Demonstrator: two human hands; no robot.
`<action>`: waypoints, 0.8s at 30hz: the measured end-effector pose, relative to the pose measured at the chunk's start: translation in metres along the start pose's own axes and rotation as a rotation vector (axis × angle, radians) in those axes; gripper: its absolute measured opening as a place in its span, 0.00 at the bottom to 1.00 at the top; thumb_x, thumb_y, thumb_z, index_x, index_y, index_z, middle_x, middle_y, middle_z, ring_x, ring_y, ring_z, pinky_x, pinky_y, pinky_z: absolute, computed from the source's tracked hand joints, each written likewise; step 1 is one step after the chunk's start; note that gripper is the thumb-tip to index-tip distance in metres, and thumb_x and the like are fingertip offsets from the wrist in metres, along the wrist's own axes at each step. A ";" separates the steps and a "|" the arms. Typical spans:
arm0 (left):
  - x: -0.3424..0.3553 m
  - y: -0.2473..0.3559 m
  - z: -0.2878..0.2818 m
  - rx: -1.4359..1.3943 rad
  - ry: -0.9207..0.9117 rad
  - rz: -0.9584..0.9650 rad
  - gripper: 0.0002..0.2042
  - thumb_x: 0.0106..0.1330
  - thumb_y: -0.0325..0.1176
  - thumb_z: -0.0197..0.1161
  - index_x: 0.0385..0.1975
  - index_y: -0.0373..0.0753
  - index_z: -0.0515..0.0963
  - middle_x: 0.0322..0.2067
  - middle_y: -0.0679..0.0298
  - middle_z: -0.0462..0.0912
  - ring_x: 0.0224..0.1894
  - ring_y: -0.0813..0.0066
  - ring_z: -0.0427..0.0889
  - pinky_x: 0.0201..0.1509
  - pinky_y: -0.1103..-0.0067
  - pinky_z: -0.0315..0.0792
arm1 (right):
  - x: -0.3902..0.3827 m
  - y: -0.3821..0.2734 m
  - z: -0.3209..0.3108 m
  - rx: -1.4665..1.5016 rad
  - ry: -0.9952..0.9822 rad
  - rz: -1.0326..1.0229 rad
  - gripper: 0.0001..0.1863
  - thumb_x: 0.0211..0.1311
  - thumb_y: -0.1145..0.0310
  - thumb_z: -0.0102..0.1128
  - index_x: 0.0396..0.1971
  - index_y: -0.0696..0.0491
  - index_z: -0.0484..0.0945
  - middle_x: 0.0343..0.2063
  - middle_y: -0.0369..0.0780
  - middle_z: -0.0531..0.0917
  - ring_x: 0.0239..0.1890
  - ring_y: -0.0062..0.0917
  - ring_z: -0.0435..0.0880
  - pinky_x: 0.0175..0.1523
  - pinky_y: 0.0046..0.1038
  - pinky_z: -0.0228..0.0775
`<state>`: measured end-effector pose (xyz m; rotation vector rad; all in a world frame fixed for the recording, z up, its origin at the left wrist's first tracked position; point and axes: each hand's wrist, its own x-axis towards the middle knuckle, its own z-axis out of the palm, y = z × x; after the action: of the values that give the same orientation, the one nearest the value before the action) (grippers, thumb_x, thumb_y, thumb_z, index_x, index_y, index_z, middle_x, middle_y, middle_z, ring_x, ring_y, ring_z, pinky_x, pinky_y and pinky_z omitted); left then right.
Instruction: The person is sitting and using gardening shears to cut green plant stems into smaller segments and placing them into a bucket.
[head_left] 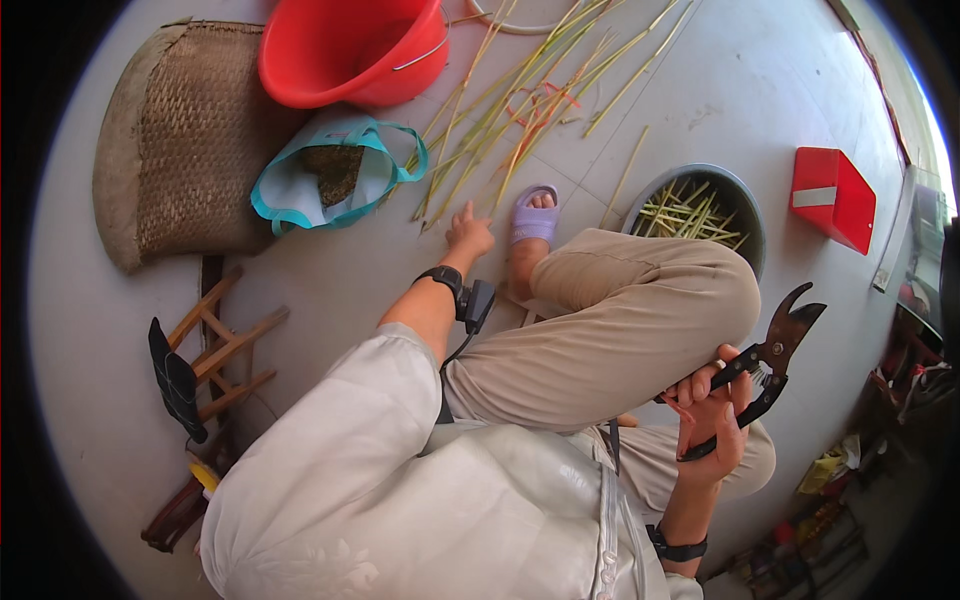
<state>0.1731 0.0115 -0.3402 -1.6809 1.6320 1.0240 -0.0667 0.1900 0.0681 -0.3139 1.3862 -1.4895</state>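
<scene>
Right grip (712,415) clasps black shears (770,362) | left grip (468,233) spread, maybe touching stalks (500,120) | red box (832,197) right

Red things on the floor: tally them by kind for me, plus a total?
Red plastic bucket: 1
Red box-like container: 1
Total: 2

A red bucket (345,45) stood on the pale floor (330,270). Left of the bucket lay a woven basket (185,140); just below it sat a teal bag (330,175). Far right of the bucket stood a small red box (832,195), and well below it a wooden stool (215,345).
</scene>
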 end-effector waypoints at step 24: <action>0.025 -0.011 -0.043 -1.120 -0.038 0.192 0.09 0.68 0.34 0.54 0.42 0.37 0.76 0.21 0.68 0.77 0.25 0.79 0.76 0.31 0.78 0.70 | -0.002 -0.004 -0.012 0.239 0.041 -0.003 0.29 0.59 0.70 0.54 0.60 0.63 0.62 0.32 0.45 0.75 0.39 0.34 0.77 0.49 0.38 0.71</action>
<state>0.1890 -0.0369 -0.3395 -2.1077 1.2345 2.3248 -0.0765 0.1977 0.0684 -0.1354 1.2235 -1.6525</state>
